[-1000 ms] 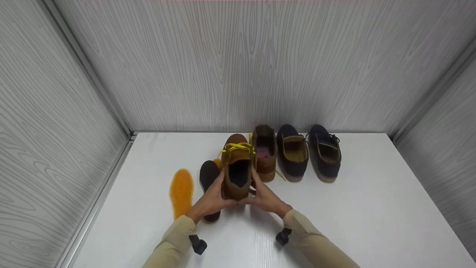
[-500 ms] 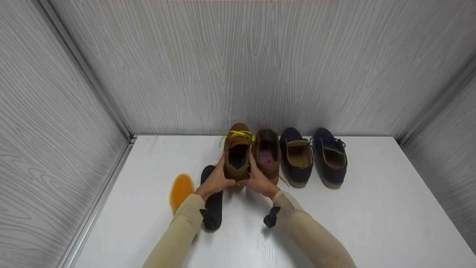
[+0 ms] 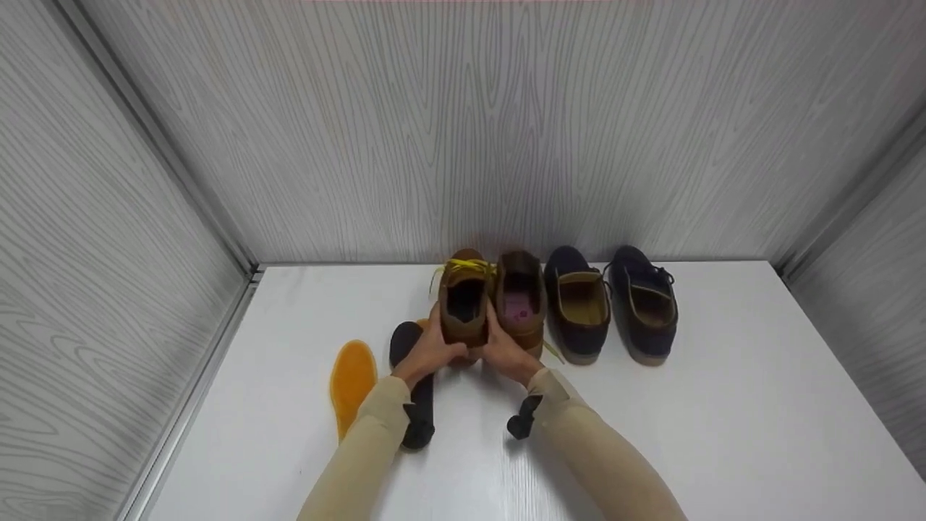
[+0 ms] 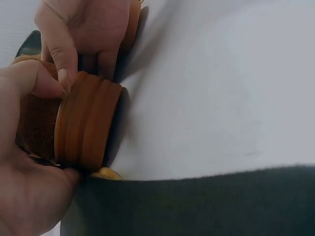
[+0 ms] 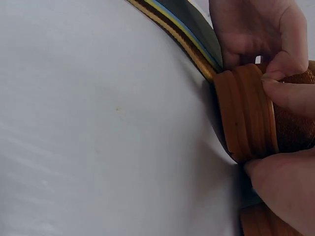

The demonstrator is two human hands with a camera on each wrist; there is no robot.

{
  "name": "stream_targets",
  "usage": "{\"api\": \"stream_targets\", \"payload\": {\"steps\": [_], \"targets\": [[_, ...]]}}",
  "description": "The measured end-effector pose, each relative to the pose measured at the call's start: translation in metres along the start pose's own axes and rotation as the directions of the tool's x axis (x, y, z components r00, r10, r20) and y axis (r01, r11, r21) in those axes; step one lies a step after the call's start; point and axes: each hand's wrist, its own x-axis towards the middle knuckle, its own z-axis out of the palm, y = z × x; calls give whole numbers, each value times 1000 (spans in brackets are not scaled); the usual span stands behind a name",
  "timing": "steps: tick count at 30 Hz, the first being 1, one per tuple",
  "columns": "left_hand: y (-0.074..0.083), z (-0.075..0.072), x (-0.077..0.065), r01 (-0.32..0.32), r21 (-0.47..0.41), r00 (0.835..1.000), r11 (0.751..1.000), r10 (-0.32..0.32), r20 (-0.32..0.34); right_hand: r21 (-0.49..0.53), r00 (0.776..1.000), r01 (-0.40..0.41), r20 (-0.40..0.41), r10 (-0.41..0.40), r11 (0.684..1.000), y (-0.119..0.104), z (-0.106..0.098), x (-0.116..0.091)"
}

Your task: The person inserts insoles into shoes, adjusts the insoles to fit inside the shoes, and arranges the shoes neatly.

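Both hands hold a brown lace-up shoe [image 3: 464, 331] with yellow laces, its toe pointing to the back wall. My left hand [image 3: 430, 353] grips the left side of the heel, and my right hand [image 3: 506, 354] grips the right side. The thumbs meet behind the heel, above the ridged brown sole [image 4: 87, 123] in the left wrist view. Whether the sole touches the table cannot be told. Close on the right stands a matching brown shoe [image 3: 532, 339] with a purplish insole inside. A black insole [image 3: 422, 394] lies partly under my left forearm.
An orange insole [image 3: 353, 376] lies to the left on the white table [image 3: 723, 420]. Two dark blue shoes, one nearer [image 3: 579, 340] and one farther right [image 3: 647, 336], continue the row. A grey wood-grain wall [image 3: 463, 130] rises behind it.
Both hands have carried the brown shoe away from the body, toward the back wall, into line with the other shoes. Over the last half second it has shifted only slightly.
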Motion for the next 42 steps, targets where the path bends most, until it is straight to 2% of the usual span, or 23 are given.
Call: {"api": "stream_targets", "payload": {"steps": [5, 7, 11, 15, 17, 19, 20, 21, 23, 24, 25, 26, 27, 29, 30, 31, 32, 34, 37, 40, 42], "targets": [[2, 3, 7, -11, -45, 1000, 999, 12, 17, 42, 995, 54, -91, -50, 998, 4, 1, 0], [-1, 5, 7, -14, -51, 1000, 999, 14, 16, 32, 991, 50, -124, -46, 998, 6, 2, -1], [-6, 6, 8, -16, -23, 1000, 1000, 15, -20, 28, 992, 37, -123, -34, 999, 7, 3, -3], [-6, 8, 10, -2, 7, 998, 1000, 2, -62, 8, 991, 58, -118, -57, 998, -13, 5, -16], [-4, 11, 10, -16, 28, 996, 999, 18, -86, -30, 989, 83, -124, -86, 996, -26, 6, -27], [-1, 15, 6, -39, 90, 988, 995, 52, -146, -53, 986, 97, -133, -103, 994, -37, 6, -40], [1, 18, 3, -74, 140, 974, 987, 102, -200, -59, 985, 98, -136, -105, 993, -41, 5, -46], [3, 21, 0, -119, 200, 952, 973, 169, -254, -56, 983, 109, -142, -116, 992, -45, 4, -53], [9, 28, -6, -186, 343, 888, 921, 307, -343, -37, 973, 149, -174, -153, 988, -50, -1, -64], [14, 31, -9, -223, 395, 854, 891, 374, -361, -59, 958, 170, -225, -180, 984, -52, -4, -70], [19, 35, -11, -253, 435, 829, 864, 425, -363, -85, 937, 190, -283, -206, 978, -53, -7, -75], [24, 39, -14, -280, 452, 823, 847, 454, -341, -116, 910, 212, -338, -240, 970, -53, -10, -80], [30, 42, -16, -291, 447, 843, 846, 448, -299, -143, 879, 230, -393, -268, 963, -53, -14, -83], [41, 50, -19, -283, 384, 902, 879, 380, -206, -200, 824, 223, -484, -295, 954, -51, -20, -89], [46, 54, -20, -262, 341, 930, 903, 331, -161, -225, 803, 213, -515, -301, 951, -49, -24, -90], [49, 58, -20, -228, 311, 952, 922, 279, -128, -231, 802, 211, -515, -304, 950, -47, -27, -91], [51, 61, -19, -201, 289, 966, 936, 238, -98, -236, 808, 210, -505, -304, 949, -45, -29, -91], [53, 66, -16, -162, 266, 981, 950, 184, -57, -244, 830, 216, -464, -309, 946, -41, -34, -89], [51, 72, -10, -135, 257, 988, 957, 148, -33, -228, 872, 217, -392, -294, 949, -33, -42, -85], [45, 74, -4, -105, 247, 993, 963, 116, -32, -194, 912, 181, -333, -239, 964, -24, -49, -75], [41, 74, 1, -87, 232, 995, 969, 97, -30, -182, 931, 143, -310, -195, 973, -14, -55, -68]]}}
